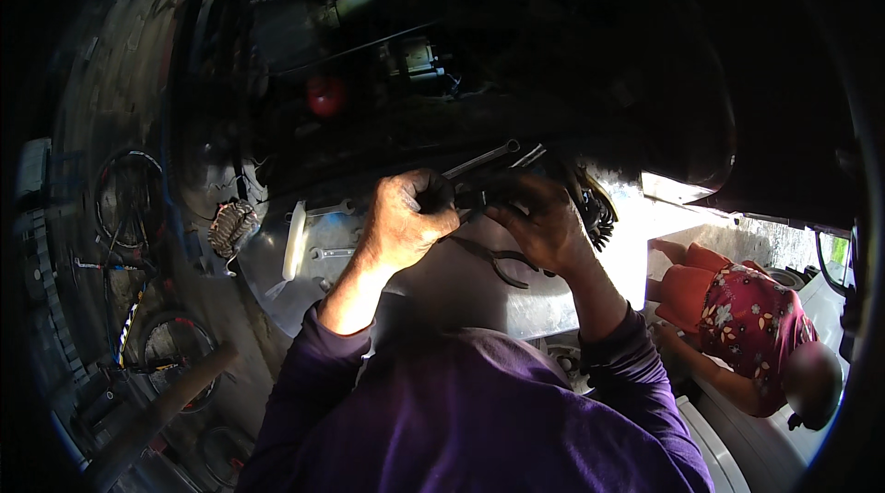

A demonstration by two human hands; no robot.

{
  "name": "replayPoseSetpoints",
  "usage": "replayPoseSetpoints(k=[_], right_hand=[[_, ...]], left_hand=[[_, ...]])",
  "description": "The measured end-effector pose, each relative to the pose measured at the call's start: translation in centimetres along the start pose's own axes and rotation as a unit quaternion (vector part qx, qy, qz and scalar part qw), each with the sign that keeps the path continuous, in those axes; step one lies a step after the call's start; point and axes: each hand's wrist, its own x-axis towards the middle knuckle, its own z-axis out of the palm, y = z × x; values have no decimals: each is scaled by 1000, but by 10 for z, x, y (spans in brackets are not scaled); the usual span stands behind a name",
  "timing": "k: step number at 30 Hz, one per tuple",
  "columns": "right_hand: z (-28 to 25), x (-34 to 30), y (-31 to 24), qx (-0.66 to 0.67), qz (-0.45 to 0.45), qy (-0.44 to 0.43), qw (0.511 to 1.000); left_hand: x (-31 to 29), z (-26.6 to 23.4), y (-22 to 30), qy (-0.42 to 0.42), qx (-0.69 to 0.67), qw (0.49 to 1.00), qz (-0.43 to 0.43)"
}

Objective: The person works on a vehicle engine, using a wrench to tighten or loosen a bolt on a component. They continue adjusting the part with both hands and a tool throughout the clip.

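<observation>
My left hand [406, 221] is closed, fingers curled, over the grey metal bench. Close to its right, my right hand [548, 225] is closed too, its fingertips pinched near a small dark piece [470, 201] between the hands. Shadow hides what that piece is and which hand grips it. A pair of pliers [502, 260] with dark curved handles lies on the bench just below my right hand. Beyond my hands rests a ring-ended wrench [484, 159], with another bright metal tool [529, 155] beside it.
Left of my hands lie wrenches [334, 253] and a white stick-like object [295, 241]. A dark toothed part [597, 212] sits at the right. A coiled bundle [232, 228] and a bicycle [129, 290] are farther left. A person in a floral shirt [751, 318] is at the right.
</observation>
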Motion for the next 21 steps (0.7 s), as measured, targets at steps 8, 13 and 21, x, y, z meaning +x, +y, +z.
replayPoseSetpoints(k=[8, 13, 21], right_hand=[[-8, 35, 8, 47, 154, -20, 987], [-22, 71, 26, 91, 157, -30, 983], [-52, 165, 100, -422, -112, -65, 897]], left_hand=[[30, -5, -16, 6, -161, 986, -34], [70, -5, -25, 13, -320, 947, -29], [184, 6, -66, 41, -602, 792, -92]])
